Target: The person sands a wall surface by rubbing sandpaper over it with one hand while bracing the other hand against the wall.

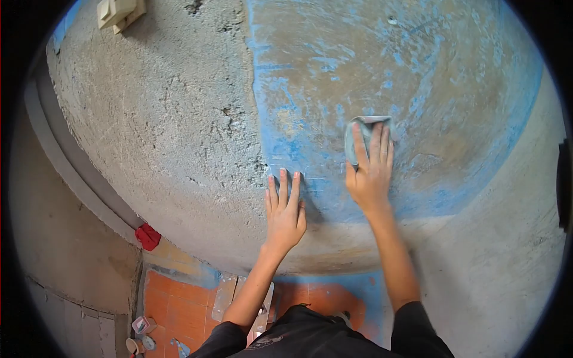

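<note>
My right hand presses a pale grey-green piece of sandpaper against the wall, its fingers stretched over the sheet. The top edge of the sheet curls up past my fingertips. Under it the wall carries worn blue paint with grey-brown patches showing through. My left hand rests with its fingers spread at the lower left corner of the blue area, beside the rough bare plaster. It holds nothing.
A cream switch box juts from the wall at upper left. A red cloth lies at the wall's lower left. Below, the orange tiled floor has blue dust, small tubs and a paint-marked board.
</note>
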Demonstrator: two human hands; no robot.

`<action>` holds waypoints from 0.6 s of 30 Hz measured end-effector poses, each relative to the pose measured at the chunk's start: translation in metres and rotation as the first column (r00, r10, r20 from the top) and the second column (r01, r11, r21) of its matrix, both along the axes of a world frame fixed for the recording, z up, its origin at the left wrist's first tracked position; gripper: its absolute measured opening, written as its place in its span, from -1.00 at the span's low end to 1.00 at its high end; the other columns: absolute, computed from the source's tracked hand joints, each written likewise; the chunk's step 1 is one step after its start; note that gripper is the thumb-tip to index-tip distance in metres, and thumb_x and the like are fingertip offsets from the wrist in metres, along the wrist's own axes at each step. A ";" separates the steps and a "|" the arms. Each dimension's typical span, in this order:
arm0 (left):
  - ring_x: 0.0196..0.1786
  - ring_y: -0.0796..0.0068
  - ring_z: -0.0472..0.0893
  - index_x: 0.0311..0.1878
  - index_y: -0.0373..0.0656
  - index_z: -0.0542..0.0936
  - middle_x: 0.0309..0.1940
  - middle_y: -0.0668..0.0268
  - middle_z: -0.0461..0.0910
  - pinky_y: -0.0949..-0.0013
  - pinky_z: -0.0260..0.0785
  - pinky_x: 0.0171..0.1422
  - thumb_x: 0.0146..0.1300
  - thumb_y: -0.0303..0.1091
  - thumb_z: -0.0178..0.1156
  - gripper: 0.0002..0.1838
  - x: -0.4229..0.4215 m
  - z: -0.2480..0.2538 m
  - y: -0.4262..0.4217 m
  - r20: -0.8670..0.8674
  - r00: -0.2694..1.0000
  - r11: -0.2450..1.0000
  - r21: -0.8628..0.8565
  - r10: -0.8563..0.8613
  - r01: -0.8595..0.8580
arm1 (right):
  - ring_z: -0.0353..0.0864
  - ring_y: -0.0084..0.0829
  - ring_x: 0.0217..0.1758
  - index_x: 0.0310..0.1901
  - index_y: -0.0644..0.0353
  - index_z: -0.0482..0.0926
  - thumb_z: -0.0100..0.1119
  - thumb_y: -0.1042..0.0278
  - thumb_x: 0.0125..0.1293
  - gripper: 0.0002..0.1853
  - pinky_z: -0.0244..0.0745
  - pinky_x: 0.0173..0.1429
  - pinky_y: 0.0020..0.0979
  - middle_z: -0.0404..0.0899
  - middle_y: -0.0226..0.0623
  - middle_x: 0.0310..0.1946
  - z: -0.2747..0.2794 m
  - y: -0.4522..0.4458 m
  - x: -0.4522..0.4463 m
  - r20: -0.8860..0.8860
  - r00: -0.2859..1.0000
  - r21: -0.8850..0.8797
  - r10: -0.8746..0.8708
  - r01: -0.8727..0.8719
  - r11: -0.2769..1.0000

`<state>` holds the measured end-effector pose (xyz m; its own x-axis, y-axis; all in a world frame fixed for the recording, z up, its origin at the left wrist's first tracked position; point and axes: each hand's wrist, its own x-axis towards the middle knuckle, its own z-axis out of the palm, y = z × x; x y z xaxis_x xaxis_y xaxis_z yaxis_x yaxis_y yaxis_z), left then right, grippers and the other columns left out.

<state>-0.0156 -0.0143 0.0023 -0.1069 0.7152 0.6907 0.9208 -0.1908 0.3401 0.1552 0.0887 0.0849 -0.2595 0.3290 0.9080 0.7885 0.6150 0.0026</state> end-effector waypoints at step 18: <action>0.62 -0.44 -0.42 0.64 -0.15 0.02 0.62 -0.25 -0.42 -0.33 -0.40 0.59 0.58 -0.16 -0.09 -0.32 0.032 -0.007 0.012 0.130 0.981 0.987 -0.040 -0.147 0.154 | -0.19 0.50 0.59 0.61 0.20 -0.09 0.03 0.03 0.50 -0.17 -0.14 0.59 0.28 -0.21 0.54 0.52 -0.137 -0.025 0.001 -0.412 0.903 -0.360 -0.119 -0.041 0.932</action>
